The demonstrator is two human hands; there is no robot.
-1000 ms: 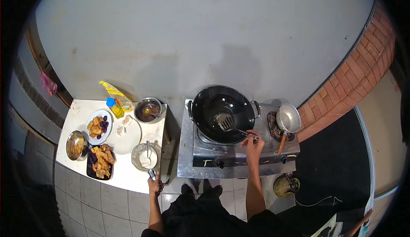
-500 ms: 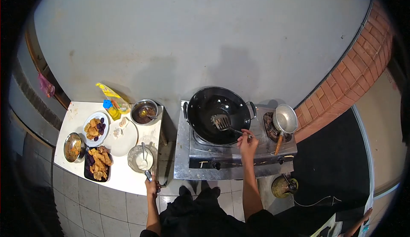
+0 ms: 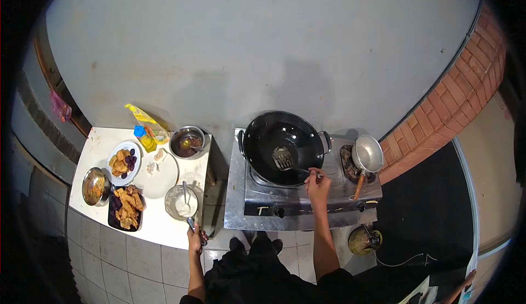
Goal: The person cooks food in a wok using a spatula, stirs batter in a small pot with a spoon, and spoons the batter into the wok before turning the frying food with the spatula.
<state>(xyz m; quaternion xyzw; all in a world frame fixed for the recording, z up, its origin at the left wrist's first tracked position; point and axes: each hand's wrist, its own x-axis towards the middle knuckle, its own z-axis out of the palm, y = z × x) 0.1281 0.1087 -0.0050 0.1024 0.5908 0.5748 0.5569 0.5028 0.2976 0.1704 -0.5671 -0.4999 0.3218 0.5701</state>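
Slotted metal spatula point(image 3: 283, 159) in glossy rnd wok point(image 3: 260, 153); R grip point(image 3: 318, 183) wrapped on hndl point(image 3: 300, 170), L grip point(image 3: 195, 239) on shiny tool point(image 3: 190, 222).

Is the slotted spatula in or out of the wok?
In. The slotted spatula has its head inside the wok, handle in the right hand.

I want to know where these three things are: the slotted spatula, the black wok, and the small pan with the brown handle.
Slotted spatula point(image 3: 283, 156): head view, on its blade.
Black wok point(image 3: 258, 149): head view, on its inner wall.
Small pan point(image 3: 367, 153): head view, on its inside.
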